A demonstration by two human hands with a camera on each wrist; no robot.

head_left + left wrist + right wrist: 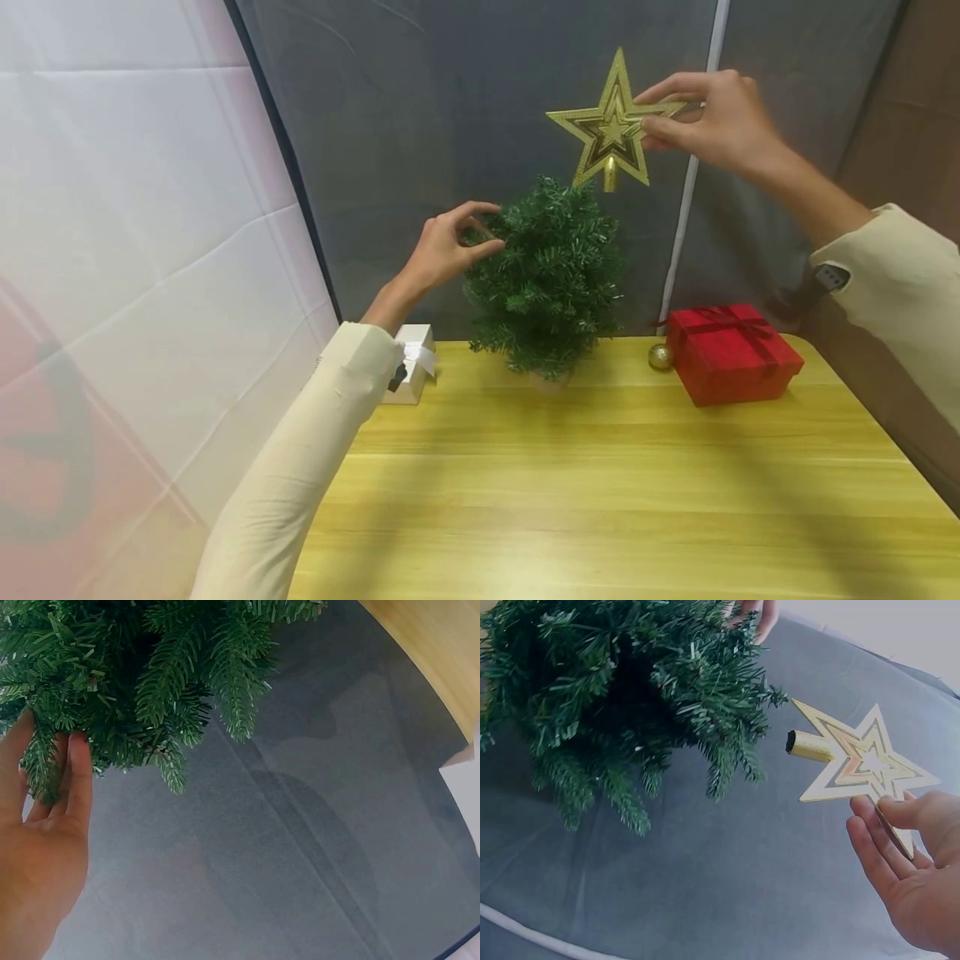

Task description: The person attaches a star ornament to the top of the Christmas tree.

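Observation:
A gold star tree topper (612, 125) is pinched by one of its points in my right hand (720, 117). Its short hollow tube (808, 745) points down, above and to the right of the tip of a small green artificial Christmas tree (555, 267). In the right wrist view, a gap shows between the tube and the branches (705, 712). At the tree's upper left side is my left hand (450, 242), thumb and fingers spread apart. The left wrist view shows its fingertips among the needles, with a sprig (43, 761) hanging between thumb and fingers.
A red gift box (731, 354) with a dark ribbon sits at the table's back right, a gold ball ornament (661, 357) beside it. Behind the left forearm is a white box (412, 358) with ribbon. A grey curtain (450, 100) hangs behind the wooden table (570, 492).

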